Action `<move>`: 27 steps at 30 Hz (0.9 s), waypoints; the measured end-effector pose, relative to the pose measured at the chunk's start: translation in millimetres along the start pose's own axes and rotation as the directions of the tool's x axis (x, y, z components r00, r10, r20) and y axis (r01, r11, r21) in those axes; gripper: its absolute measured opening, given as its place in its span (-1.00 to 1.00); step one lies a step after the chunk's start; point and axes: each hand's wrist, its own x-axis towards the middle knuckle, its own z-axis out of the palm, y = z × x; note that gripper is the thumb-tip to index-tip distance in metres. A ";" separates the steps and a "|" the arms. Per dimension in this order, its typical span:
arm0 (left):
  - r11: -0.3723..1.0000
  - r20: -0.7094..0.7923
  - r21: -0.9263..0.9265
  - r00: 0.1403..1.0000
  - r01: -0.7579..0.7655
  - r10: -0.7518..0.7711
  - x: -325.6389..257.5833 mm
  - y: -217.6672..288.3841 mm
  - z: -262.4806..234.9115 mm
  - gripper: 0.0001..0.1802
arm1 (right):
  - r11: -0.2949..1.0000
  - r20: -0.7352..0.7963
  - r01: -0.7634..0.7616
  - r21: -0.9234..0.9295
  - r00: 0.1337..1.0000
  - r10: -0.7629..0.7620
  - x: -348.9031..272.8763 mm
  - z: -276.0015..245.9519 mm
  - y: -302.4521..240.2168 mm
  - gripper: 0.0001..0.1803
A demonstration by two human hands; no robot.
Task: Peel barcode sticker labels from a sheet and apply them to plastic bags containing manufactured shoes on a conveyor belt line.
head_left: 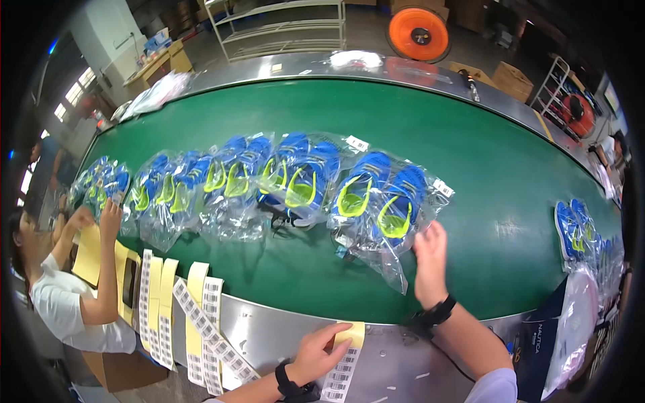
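Observation:
My left hand (321, 354) is at the metal edge of the table, thumb and forefinger closed on the top of a strip of barcode labels (341, 373). The strip's upper end is bare yellow backing. Over the green belt, my right hand (431, 262) has its fingers stretched out beside a clear plastic bag (396, 258) and appears to touch its edge. Inside that bag lies a pair of blue sneakers (406, 191) with lime-green linings. A white label (442, 188) sits on the bag's upper right corner.
More bagged blue sneakers (238, 161) lie in a row leftward on the green belt (484, 154). Several label strips (205, 322) hang over the near edge. A co-worker (80, 302) handles bags at the left. Further bagged shoes (574, 228) and a dark box (541, 336) are at the right.

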 end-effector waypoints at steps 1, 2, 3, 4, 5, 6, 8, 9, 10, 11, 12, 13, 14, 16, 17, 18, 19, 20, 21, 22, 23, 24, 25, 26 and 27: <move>1.000 0.006 0.010 1.000 0.021 -0.021 -0.7 0.5 -1.5 -0.63 | 1.000 0.100 0.004 -0.017 0.995 -0.002 -15.3 13.7 2.2 -0.36; 0.999 0.035 0.022 0.999 0.030 -0.030 2.8 4.9 -0.3 -0.64 | 0.998 0.165 0.063 0.030 0.984 -0.067 -13.5 19.0 8.4 -0.38; 0.999 0.070 0.038 0.997 0.036 -0.039 4.7 8.9 0.8 -0.64 | 0.997 0.185 0.079 0.007 0.980 -0.079 -6.2 21.2 8.6 -0.41; 0.996 0.038 0.064 0.997 0.057 -0.060 4.0 13.5 0.4 -0.64 | 0.999 0.219 0.041 -0.021 0.975 -0.035 7.3 26.1 4.8 -0.39; 0.995 0.038 0.075 0.997 0.061 -0.064 4.4 17.7 2.1 -0.64 | 0.968 0.216 0.173 -0.179 0.967 -0.133 31.5 18.1 20.5 -0.40; 0.994 0.032 0.088 0.997 0.067 -0.070 4.9 16.2 0.7 -0.65 | 0.948 0.238 0.268 -0.170 0.945 -0.225 43.3 29.8 17.3 -0.42; 0.994 -0.019 0.113 1.000 -0.012 0.014 -2.5 -16.7 -6.4 -0.62 | 0.873 0.307 0.288 -0.394 0.936 -0.170 79.5 19.9 20.4 -0.46; 0.998 -0.080 -0.069 0.997 -0.007 0.001 -0.7 -6.2 -3.1 -0.72 | 0.801 0.417 0.421 -0.425 0.877 -0.239 93.7 14.0 8.1 -0.50; 0.990 -0.118 -0.138 0.993 -0.004 -0.012 0.7 -0.1 0.3 -0.73 | 0.819 0.433 0.371 -0.437 0.885 -0.169 114.1 -1.7 7.5 -0.52; 0.983 -0.084 -0.133 0.987 0.124 -0.136 -2.3 13.6 -1.0 -0.65 | 0.793 0.328 0.343 -0.503 0.925 -0.192 122.6 -12.9 -3.7 -0.57; 0.970 -0.018 -0.084 0.973 0.229 -0.231 -6.4 9.8 -10.0 -0.64 | 0.748 0.283 0.347 -0.566 0.934 -0.219 134.6 -36.0 -19.4 -0.63; 0.964 -0.013 0.047 0.965 0.262 -0.262 -3.7 24.7 -9.0 -0.65 | 0.702 0.245 0.339 -0.627 0.941 -0.235 149.4 -64.4 -35.2 -0.68; 0.964 -0.006 0.079 0.967 0.253 -0.253 -1.3 33.0 -4.2 -0.65 | 0.619 0.170 0.341 -0.708 0.932 -0.320 160.9 -102.3 -47.3 -0.72; 0.962 -0.001 0.128 0.970 0.242 -0.244 0.7 39.7 5.8 -0.66 | 0.434 0.029 0.232 -0.870 0.904 -0.426 176.3 -187.4 -68.9 -0.75; 0.961 0.010 0.148 0.971 0.234 -0.238 1.5 39.2 8.7 -0.67 | 0.300 -0.037 0.128 -0.945 0.872 -0.488 178.8 -235.0 -78.6 -0.77; 0.958 0.015 0.174 0.972 0.230 -0.236 2.5 38.6 8.9 -0.68 | 0.209 -0.137 -0.032 -0.977 0.848 -0.512 177.6 -271.9 -91.4 -0.79; 0.951 0.036 0.224 0.973 0.214 -0.228 5.1 37.3 10.7 -0.68 | 0.057 -0.144 -0.136 -0.989 0.815 -0.562 178.8 -329.9 -100.7 -0.79; 0.937 0.021 0.282 0.975 0.206 -0.221 5.2 36.7 10.5 -0.68 | -0.013 -0.275 -0.332 -0.943 0.801 -0.532 177.9 -353.4 -113.1 -0.77; 0.920 0.000 0.339 0.978 0.198 -0.211 3.9 36.1 9.2 -0.68 | -0.104 -0.358 -0.478 -0.872 0.770 -0.528 171.8 -360.9 -127.4 -0.76; 0.898 0.016 0.390 0.974 0.204 -0.228 4.4 34.1 7.4 -0.68 | -0.159 -0.397 -0.584 -0.796 0.702 -0.591 167.8 -393.4 -133.9 -0.76; 0.884 0.020 0.431 0.977 0.183 -0.212 4.3 32.1 7.4 -0.68 | -0.235 -0.377 -0.657 -0.717 0.648 -0.661 165.9 -415.9 -138.1 -0.79; 0.866 0.023 0.473 0.980 0.163 -0.198 4.1 30.6 7.0 -0.67 | -0.259 -0.316 -0.673 -0.693 0.606 -0.730 166.9 -437.5 -138.3 -0.82; 0.844 0.025 0.517 0.984 0.140 -0.179 3.6 26.3 3.5 -0.67 | -0.263 -0.325 -0.696 -0.668 0.591 -0.739 170.4 -448.0 -138.9 -0.80; 0.943 0.028 0.320 0.994 0.094 -0.109 8.8 16.6 3.8 -0.67 | -0.268 -0.339 -0.718 -0.642 0.580 -0.741 175.2 -454.1 -140.4 -0.78; 0.915 0.018 0.391 0.993 0.100 -0.116 5.6 12.7 3.6 -0.66 | -0.275 -0.351 -0.739 -0.616 0.569 -0.743 179.8 -459.2 -141.4 -0.76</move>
